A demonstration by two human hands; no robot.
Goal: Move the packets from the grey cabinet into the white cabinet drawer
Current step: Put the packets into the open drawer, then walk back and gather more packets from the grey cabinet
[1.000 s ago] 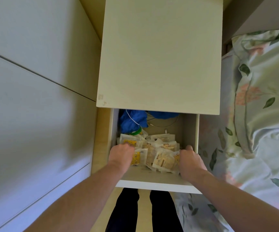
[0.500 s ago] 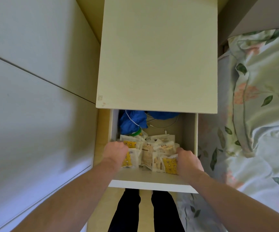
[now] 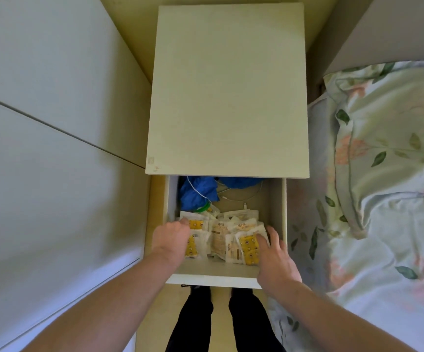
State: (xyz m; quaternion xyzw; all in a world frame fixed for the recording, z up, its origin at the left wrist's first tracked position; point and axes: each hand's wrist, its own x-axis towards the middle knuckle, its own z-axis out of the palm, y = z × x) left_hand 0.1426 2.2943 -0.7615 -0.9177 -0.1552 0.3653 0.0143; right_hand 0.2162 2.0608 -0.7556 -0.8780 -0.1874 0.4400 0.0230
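A pale wall panel (image 3: 40, 153) fills the left side. Beside it stands the white cabinet (image 3: 227, 90), its drawer (image 3: 213, 278) pulled out toward the person. The left hand (image 3: 171, 238) rests on the left of the packets (image 3: 221, 237), fingers curled down over them; what it grips is hidden. The packets lie flat in a loose pile in the drawer's front half, white with yellow panels, long sides mostly running front to back; their print is too small to read. Behind them lie a blue cloth (image 3: 198, 191) and a thin white cable (image 3: 241, 196). Bare drawer floor shows at the front edge. The right hand (image 3: 277, 257) presses spread, fairly straight fingers on the rightmost packets, near the drawer's right wall. A flowered bedspread (image 3: 373, 174) lies on the right.
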